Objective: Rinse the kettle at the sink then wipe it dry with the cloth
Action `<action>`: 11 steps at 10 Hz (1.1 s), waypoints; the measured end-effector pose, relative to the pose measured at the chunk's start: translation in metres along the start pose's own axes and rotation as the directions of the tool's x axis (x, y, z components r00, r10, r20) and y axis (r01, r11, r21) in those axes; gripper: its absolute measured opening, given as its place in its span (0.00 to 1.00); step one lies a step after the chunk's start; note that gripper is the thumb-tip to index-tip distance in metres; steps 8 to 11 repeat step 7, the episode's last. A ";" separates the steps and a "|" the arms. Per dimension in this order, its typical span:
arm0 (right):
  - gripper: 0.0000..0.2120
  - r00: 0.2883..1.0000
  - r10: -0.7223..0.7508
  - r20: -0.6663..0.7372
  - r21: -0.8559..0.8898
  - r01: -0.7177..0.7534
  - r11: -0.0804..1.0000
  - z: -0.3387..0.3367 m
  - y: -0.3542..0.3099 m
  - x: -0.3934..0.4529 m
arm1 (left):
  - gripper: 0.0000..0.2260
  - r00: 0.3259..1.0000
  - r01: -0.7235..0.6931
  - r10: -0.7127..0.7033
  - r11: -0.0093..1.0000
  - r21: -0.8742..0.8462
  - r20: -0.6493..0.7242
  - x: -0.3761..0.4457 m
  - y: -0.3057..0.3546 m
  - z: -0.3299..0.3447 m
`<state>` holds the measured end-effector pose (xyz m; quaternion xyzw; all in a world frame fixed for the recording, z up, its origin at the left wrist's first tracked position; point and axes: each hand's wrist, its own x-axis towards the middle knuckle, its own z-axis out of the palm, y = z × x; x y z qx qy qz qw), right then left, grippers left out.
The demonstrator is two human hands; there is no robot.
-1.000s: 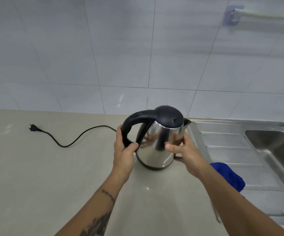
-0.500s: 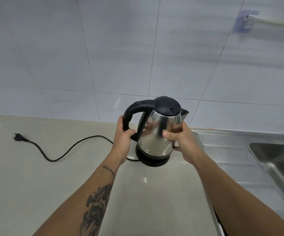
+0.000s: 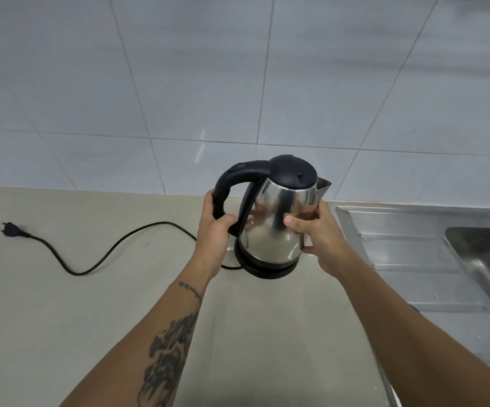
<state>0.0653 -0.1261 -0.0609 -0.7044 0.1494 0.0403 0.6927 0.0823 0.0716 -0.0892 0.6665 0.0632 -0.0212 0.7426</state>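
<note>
A steel kettle [image 3: 270, 227] with a black lid and black handle is held just above its round black base [image 3: 267, 270], tilted slightly. My left hand [image 3: 215, 230] grips the handle. My right hand [image 3: 317, 230] clasps the steel body on the spout side. The steel sink [image 3: 484, 254] lies at the right edge, only its near corner showing. The cloth is out of sight.
The base's black cord [image 3: 111, 254] snakes left across the beige counter [image 3: 61, 318] to an unplugged plug [image 3: 10, 229]. A ribbed steel drainboard [image 3: 408, 259] lies between the kettle and the basin. A white tiled wall [image 3: 237, 83] stands behind.
The kettle has come up off its base, which now shows beneath it. The view has shifted left, and the blue cloth seen a second ago has dropped out of view.
</note>
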 end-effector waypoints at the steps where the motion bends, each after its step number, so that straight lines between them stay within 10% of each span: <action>1: 0.23 1.000 -0.010 -0.006 0.002 0.010 1.000 0.000 0.008 -0.005 | 0.24 1.000 -0.005 0.005 1.000 0.011 -0.001 -0.004 -0.004 -0.001; 11: 0.28 0.999 -0.037 0.035 -0.364 0.048 0.930 -0.011 0.018 -0.032 | 0.16 0.998 0.045 -0.059 0.954 0.295 0.038 -0.031 0.015 -0.026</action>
